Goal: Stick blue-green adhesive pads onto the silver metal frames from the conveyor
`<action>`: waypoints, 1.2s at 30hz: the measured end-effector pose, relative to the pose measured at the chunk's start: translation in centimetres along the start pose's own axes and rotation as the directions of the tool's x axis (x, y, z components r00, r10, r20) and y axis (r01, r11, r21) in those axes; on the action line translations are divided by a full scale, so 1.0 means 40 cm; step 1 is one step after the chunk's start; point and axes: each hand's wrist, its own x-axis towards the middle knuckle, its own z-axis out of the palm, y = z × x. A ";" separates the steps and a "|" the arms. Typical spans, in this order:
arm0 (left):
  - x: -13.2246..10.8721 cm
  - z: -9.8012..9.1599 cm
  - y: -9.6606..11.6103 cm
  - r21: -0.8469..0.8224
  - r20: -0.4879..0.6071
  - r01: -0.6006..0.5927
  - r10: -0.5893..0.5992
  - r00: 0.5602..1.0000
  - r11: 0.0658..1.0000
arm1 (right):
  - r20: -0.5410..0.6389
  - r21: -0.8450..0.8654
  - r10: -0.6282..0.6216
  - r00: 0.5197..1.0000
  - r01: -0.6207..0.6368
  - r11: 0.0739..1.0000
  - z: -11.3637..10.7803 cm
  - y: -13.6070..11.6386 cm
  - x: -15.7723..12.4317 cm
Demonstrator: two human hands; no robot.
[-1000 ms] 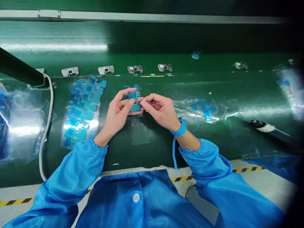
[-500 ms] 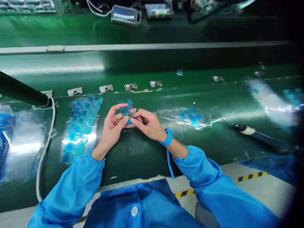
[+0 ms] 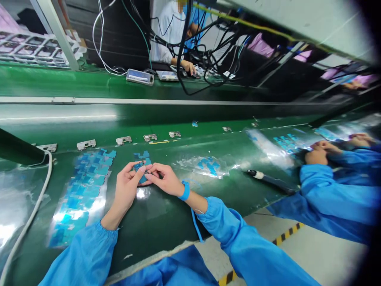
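Note:
My left hand point(image 3: 126, 184) is closed round a small circuit board point(image 3: 138, 165) with blue film on it, thumb on top and fingers beneath. At the board's right edge, the fingertips of my right hand point(image 3: 165, 179) are pinched together; they hide that part of it. A blue wrist strap point(image 3: 186, 191) is on my right wrist. Just beyond my fingers lie blue film pieces point(image 3: 145, 155). Left of my left hand is a clear sheet covered in blue film pieces point(image 3: 86, 186). To the right, a clear plastic bag point(image 3: 190, 165) has loose blue pieces point(image 3: 212, 166) on it.
Several metal-shielded boards point(image 3: 123, 140) stand in a row along the green belt point(image 3: 160, 127). A black-handled tool point(image 3: 269, 180) lies at right. A grey cable point(image 3: 35, 198) and dark post point(image 3: 20, 147) are at left. Co-workers' hands point(image 3: 318, 153) work at far right; another person's hand point(image 3: 188, 67) is across.
The head view has tilted up and turned right, bringing co-workers into sight. Both my hands stay on the board, with small finger shifts.

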 end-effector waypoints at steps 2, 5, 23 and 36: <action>-0.001 0.002 0.006 -0.034 0.017 0.021 -0.021 1.000 0.999 | -0.005 0.028 0.040 0.999 -0.040 0.999 0.001 0.005 0.000; -0.002 0.001 0.015 -0.086 0.056 0.041 -0.036 0.998 0.995 | -0.005 0.047 0.100 0.995 -0.100 0.994 0.001 0.012 -0.005; 0.012 -0.009 0.009 -0.029 0.063 -0.002 0.004 0.998 1.000 | 0.063 -0.074 0.039 0.997 -0.034 0.997 -0.021 0.000 0.026; 0.024 -0.028 0.031 0.102 -0.036 -0.092 0.096 0.995 0.991 | 0.048 -0.599 0.157 0.986 -0.098 0.794 -0.282 0.040 0.491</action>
